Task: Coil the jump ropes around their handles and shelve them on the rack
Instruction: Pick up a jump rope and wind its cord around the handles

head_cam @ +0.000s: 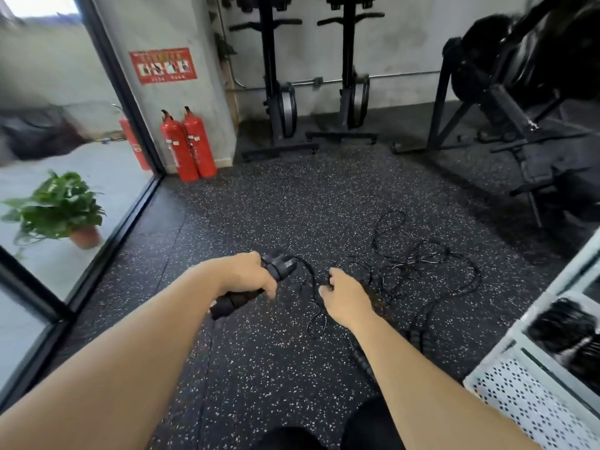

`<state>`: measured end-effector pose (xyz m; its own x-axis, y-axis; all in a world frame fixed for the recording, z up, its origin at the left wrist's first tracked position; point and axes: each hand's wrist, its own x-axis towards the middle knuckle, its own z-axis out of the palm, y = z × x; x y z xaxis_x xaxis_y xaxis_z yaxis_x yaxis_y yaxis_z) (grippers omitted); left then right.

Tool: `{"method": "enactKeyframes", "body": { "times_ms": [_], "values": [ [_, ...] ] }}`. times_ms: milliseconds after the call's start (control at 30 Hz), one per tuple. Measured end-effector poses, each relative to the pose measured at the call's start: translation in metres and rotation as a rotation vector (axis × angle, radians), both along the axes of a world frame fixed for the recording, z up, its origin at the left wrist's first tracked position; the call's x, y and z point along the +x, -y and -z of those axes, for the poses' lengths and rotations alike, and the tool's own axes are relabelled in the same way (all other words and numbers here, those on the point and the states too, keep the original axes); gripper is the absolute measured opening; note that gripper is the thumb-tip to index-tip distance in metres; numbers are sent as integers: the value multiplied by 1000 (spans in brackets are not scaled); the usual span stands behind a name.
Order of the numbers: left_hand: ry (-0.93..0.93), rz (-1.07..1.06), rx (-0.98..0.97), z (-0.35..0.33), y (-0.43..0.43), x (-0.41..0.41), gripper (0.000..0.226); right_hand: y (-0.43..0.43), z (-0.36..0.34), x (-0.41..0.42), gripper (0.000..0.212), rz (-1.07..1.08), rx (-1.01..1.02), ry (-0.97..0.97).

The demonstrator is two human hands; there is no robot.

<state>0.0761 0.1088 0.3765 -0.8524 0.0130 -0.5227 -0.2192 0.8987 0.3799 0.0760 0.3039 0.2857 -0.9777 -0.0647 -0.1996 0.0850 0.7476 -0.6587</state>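
My left hand (246, 276) grips a pair of black jump-rope handles (279, 266) held together, their lower ends sticking out below my fist. A thin black rope (308, 274) runs from the handle tops to my right hand (344, 300), whose curled fingers pinch it. More black ropes (422, 264) lie tangled on the speckled floor to the right. Another black handle (362, 355) lies on the floor under my right forearm. The white rack (519, 394) stands at the lower right, with dark coiled ropes (565, 332) on a shelf.
Two red fire extinguishers (188, 147) stand by the pillar at the back left. Rowing machines (285, 102) stand upright against the far wall. A black gym machine (519, 102) fills the right rear. A potted plant (61, 209) sits beyond the glass door on the left.
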Motion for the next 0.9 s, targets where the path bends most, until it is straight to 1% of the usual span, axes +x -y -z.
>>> {"method": "enactKeyframes", "body": {
  "times_ms": [100, 133, 167, 233, 267, 367, 433, 500, 567, 667, 700, 767, 833, 900],
  "values": [
    [67, 4, 84, -18, -2, 10, 41, 17, -18, 4, 56, 7, -33, -85],
    [89, -13, 122, -22, -3, 12, 39, 22, -21, 3, 55, 3, -49, -108],
    [106, -37, 161, -26, -3, 13, 37, 26, -23, 2, 49, 1, -71, -129],
    [138, -97, 248, -33, 1, 12, 31, 33, -24, -2, 24, 29, -125, -155],
    [152, -126, 298, -36, 5, 11, 29, 35, -23, -3, 17, 51, -141, -156],
    [174, -247, 526, -51, 16, 7, 23, 36, -12, -5, 24, 94, -180, -102],
    [111, -393, 688, -60, 25, 3, 13, 32, -1, -4, 23, 118, -192, -41],
    [40, -536, 810, -67, 32, -3, 11, 27, 10, -3, 19, 121, -164, -1],
    [-30, -638, 878, -68, 38, -10, 13, 21, 19, -3, 18, 113, -100, 51],
    [-126, -752, 946, -62, 42, -18, 24, 14, 27, -3, 21, 85, -15, 133],
    [-152, -763, 946, -59, 40, -19, 26, 14, 26, -3, 22, 63, -22, 155],
    [-165, -723, 947, -51, 29, -16, 24, 18, 13, -5, 27, -30, -47, 126],
    [-122, -627, 950, -41, 12, -11, 15, 29, -8, -7, 25, -144, -74, 87],
    [-66, -494, 897, -30, -7, -4, 9, 41, -29, -10, 24, -171, -173, 137]
  ]
}}
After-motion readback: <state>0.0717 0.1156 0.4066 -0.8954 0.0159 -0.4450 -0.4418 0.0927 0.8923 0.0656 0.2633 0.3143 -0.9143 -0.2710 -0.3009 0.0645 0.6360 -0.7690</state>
